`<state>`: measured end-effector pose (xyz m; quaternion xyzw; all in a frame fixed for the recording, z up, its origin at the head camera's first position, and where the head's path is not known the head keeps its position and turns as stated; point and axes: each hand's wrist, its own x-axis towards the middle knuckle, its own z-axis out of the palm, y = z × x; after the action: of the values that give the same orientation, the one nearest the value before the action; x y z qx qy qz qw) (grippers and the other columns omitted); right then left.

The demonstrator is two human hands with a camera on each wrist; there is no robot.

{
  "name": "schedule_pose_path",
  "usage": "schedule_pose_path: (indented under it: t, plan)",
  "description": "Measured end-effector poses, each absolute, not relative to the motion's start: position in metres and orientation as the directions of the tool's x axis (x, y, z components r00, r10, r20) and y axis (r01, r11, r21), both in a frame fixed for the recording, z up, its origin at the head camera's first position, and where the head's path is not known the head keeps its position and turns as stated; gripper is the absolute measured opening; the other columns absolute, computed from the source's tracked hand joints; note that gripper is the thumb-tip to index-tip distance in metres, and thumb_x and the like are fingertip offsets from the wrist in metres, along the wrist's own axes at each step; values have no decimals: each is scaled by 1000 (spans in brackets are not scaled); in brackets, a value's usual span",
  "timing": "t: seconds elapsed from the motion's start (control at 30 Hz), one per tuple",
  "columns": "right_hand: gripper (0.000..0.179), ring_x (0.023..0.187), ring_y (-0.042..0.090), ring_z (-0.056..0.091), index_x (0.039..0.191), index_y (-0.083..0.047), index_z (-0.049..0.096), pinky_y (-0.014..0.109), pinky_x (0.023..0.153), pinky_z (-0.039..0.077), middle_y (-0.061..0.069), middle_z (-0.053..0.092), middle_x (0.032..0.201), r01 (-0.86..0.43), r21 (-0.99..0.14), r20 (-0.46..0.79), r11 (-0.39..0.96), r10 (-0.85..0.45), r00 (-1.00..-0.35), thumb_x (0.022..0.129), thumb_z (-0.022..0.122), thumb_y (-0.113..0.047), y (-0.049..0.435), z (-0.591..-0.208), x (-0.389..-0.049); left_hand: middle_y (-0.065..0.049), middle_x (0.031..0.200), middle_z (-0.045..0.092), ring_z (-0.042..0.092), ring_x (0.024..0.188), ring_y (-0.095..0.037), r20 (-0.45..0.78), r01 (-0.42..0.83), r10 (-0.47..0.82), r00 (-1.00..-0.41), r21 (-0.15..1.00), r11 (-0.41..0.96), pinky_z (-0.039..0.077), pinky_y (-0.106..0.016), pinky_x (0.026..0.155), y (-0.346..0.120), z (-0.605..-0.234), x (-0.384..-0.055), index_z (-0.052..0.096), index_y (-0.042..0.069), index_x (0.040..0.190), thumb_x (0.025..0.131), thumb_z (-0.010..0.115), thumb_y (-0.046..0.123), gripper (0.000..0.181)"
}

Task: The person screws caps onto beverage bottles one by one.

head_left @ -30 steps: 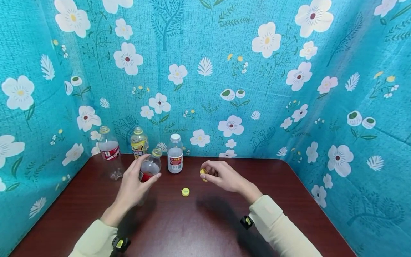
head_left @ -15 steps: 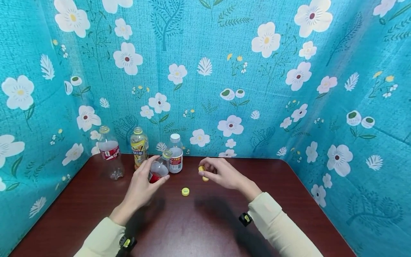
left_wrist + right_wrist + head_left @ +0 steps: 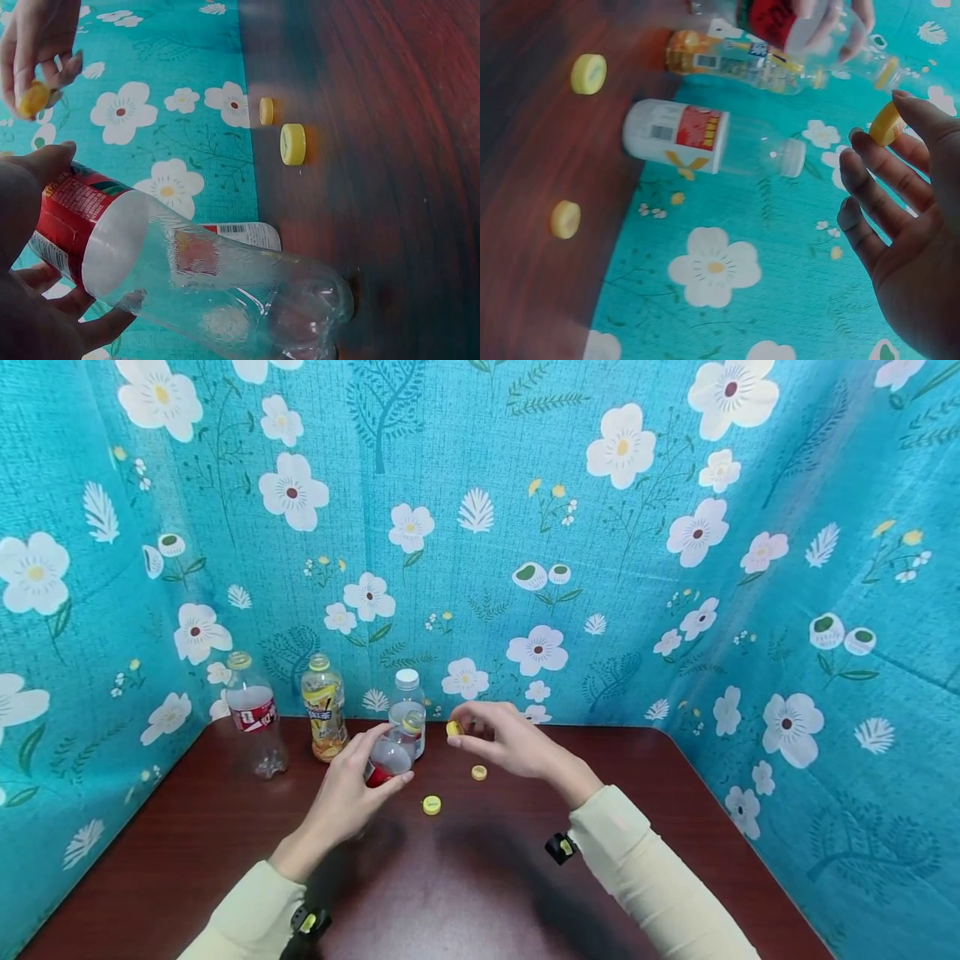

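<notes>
My left hand grips a clear plastic bottle with a red label round its middle. The bottle has no cap on its mouth, and it leans toward the right in the head view. Between thumb and fingertips my right hand pinches a yellow bottle cap, raised above the table and a short way to the right of the bottle's mouth. On the table below lie two more caps, a bright yellow one and a duller one farther back.
Behind the held bottle stands a white-capped bottle. To the left are an uncapped bottle with a yellow label and a larger red-labelled bottle. A floral teal curtain hangs behind the dark wooden table.
My left hand has brought the bottle rightward, tilting its mouth toward the right hand. My right hand has lifted its cap up and slightly left, leaving the duller cap in plain sight.
</notes>
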<state>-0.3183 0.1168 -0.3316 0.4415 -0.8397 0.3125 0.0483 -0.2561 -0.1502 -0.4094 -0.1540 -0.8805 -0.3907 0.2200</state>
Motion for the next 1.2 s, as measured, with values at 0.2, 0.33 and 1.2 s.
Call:
schedule_pose_path:
  t: [0.2,0.33,1.2]
  plan:
    - [24,78,8,61,119,-17,68,30,74,53,-8,66,96,-786,-460,379,414,-709,-595,100,68,-32,110,-320,-319,-7,129,62,61,114,-25,497,470,155,-854,608,640,55,-50,96,-145,-409,-254,51,18,148,83,87,32,76]
    - [25,73,9,60,119,-16,69,30,71,52,-8,66,94,-794,-457,382,400,-718,-582,100,69,-31,109,-315,-319,-7,132,61,61,117,-24,484,477,178,-857,611,632,54,-49,98,-141,-409,-252,51,20,149,83,88,31,76]
    - [21,65,11,54,117,-14,72,29,65,47,-7,64,82,-800,-435,265,414,-790,-553,102,66,-28,111,-303,-320,-9,132,62,62,115,-22,464,496,229,-856,611,616,56,-44,94,-127,-407,-250,52,16,148,83,88,31,76]
